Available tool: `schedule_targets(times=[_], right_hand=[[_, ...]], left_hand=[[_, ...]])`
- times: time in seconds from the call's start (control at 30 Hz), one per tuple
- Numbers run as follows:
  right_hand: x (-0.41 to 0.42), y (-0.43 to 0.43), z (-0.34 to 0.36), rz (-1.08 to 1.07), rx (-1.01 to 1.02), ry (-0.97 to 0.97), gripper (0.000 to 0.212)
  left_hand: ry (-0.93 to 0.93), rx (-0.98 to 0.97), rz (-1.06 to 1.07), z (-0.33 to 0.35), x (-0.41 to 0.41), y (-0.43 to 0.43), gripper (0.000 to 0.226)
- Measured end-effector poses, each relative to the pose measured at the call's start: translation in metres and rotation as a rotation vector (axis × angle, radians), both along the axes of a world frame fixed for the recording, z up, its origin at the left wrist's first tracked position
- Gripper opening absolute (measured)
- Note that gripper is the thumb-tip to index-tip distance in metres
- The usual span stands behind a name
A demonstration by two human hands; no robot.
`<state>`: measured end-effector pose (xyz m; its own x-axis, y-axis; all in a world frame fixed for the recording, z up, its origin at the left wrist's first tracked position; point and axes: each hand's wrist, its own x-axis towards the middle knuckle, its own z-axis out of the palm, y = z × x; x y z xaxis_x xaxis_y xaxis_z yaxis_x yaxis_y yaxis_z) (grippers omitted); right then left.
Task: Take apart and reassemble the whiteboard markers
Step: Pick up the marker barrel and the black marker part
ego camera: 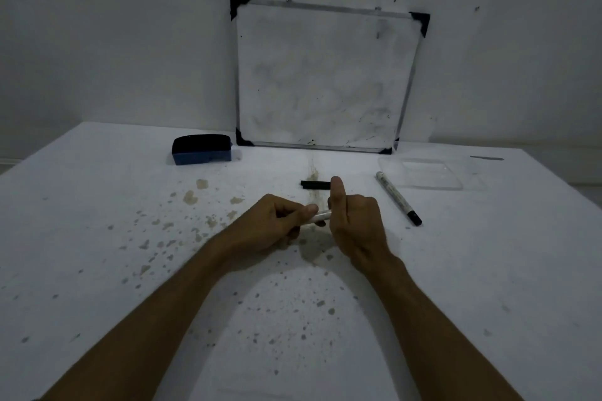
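My left hand (277, 221) grips the white barrel of a whiteboard marker (321, 216), which lies roughly level between both hands. My right hand (353, 218) closes on the marker's right end with the thumb pointing up; that end is hidden in the fingers. Just beyond my hands, two black caps or marker parts (314, 184) lie side by side on the table. A second marker (398, 198), white with a black tip end toward me, lies diagonally to the right of my hands.
A small whiteboard (325, 75) leans on the wall at the back. A blue and black eraser (202, 150) sits at the back left. A clear plastic tray (423, 172) lies at the back right. The white table (130, 270) is stained with brown spots.
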<state>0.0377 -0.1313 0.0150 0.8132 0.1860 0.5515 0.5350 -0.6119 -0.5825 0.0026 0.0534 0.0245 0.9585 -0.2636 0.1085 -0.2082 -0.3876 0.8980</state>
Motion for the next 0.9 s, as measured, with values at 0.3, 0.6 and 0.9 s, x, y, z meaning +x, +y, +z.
schedule_targets(times=[0.3, 0.6, 0.9], right_hand=[[0.005, 0.003, -0.004, -0.194, 0.027, 0.363, 0.067], [0.013, -0.019, 0.001, -0.157, 0.304, 0.247, 0.063], [0.009, -0.019, -0.008, -0.052, -0.035, 0.236, 0.032]], left_hand=[[-0.211, 0.153, 0.164, -0.013, -0.003, -0.008, 0.044], [0.164, -0.337, 0.114, 0.001, 0.017, 0.025, 0.056], [0.013, -0.384, 0.244, -0.009, 0.014, 0.008, 0.027]])
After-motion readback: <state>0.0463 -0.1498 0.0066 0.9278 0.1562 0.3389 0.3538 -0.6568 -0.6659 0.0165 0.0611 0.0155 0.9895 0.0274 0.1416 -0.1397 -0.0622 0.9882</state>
